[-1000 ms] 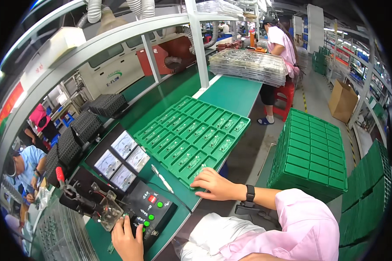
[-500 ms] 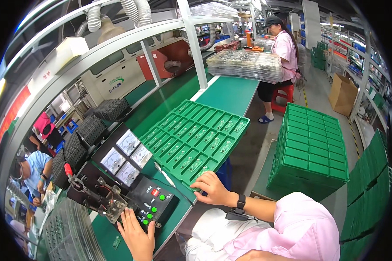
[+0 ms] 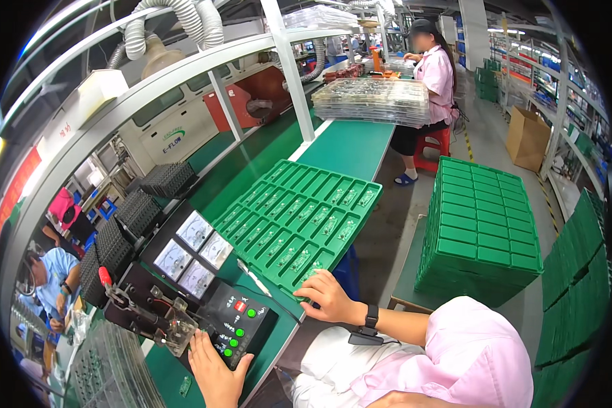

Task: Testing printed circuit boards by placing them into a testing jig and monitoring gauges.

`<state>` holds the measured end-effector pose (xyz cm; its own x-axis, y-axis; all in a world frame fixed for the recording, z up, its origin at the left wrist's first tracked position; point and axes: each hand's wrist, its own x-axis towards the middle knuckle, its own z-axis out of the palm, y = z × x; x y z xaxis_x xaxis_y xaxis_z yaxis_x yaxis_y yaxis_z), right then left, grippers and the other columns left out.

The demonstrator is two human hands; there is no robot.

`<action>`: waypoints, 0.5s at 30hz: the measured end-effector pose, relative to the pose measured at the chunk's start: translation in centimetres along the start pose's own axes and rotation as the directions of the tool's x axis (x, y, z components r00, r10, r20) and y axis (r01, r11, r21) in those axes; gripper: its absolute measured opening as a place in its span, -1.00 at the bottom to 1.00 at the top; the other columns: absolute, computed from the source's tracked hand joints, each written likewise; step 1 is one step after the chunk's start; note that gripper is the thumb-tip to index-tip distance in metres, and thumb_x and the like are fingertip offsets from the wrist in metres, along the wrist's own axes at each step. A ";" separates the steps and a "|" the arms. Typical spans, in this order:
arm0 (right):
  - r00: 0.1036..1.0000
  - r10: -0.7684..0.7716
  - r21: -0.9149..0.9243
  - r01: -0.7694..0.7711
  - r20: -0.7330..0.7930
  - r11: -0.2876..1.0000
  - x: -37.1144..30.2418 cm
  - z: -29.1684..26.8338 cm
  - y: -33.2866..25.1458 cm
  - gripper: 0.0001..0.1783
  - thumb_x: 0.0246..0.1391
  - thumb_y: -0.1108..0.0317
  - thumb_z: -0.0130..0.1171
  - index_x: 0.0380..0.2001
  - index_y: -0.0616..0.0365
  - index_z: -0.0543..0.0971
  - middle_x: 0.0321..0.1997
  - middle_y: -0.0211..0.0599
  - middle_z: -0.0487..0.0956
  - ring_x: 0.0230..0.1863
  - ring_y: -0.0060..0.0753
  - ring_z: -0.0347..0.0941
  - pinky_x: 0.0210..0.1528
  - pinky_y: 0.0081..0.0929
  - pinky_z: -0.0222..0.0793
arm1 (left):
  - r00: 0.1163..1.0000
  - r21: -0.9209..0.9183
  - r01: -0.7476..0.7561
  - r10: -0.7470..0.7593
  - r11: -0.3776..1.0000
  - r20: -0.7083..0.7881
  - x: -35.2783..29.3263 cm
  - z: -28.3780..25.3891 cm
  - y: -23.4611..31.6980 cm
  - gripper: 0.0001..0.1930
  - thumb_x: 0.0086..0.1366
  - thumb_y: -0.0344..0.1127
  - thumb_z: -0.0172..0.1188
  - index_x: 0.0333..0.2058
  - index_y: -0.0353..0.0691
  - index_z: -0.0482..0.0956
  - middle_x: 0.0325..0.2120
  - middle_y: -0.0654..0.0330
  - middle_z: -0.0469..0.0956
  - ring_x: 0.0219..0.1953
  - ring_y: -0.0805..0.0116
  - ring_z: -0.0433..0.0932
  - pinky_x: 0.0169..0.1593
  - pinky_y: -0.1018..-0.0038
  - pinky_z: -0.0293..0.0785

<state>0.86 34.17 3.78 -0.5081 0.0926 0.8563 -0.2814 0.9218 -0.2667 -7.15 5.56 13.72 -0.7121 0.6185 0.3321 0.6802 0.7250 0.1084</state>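
My left hand (image 3: pixel 214 370) lies with fingers stretched along the near-left side of a black control box (image 3: pixel 255 316) with green buttons and a red switch. Its fingertips are next to a clear fixture block (image 3: pixel 177 330) under a red-handled toggle clamp (image 3: pixel 105 276). Four analog meters (image 3: pixel 196 279) stand on the panel behind. My right hand (image 3: pixel 328 297) rests at the near corner of a green compartment tray (image 3: pixel 333 261), fingers slightly bent and apart. Small green circuit boards (image 3: pixel 299 260) lie in many of the tray's compartments. A loose circuit board (image 3: pixel 185 386) lies on the bench left of my left hand.
A tall stack of green trays (image 3: pixel 483 224) stands to the right. Black racks (image 3: pixel 139 212) line the bench's far left. Clear trays (image 3: pixel 370 102) are piled farther along, beside a seated co-worker (image 3: pixel 435 75). A white pen-like tool (image 3: pixel 255 277) with a cable lies near the tray.
The whole view has shifted slightly as my head moved. My left thumb has spread a little away from the fingers. My right hand stays at the tray's corner.
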 end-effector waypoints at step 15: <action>0.999 0.011 -0.006 -0.011 0.040 1.000 -1.2 1.1 0.8 -0.64 -0.05 0.55 0.10 -0.10 0.20 0.52 -0.14 -0.10 0.44 -0.02 -0.02 0.36 0.26 0.00 0.10 | 0.990 0.104 0.050 -0.035 0.993 -0.138 0.3 2.2 1.0 0.09 0.01 0.35 0.25 0.28 -0.43 0.14 0.29 -0.12 0.19 0.34 -0.03 0.16 0.26 -0.04 0.11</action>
<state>0.35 34.33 2.03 -0.5432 0.0879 0.8350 -0.2708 0.9230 -0.2733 -7.08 7.09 11.90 -0.7048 0.5447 0.4545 0.6222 0.7824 0.0271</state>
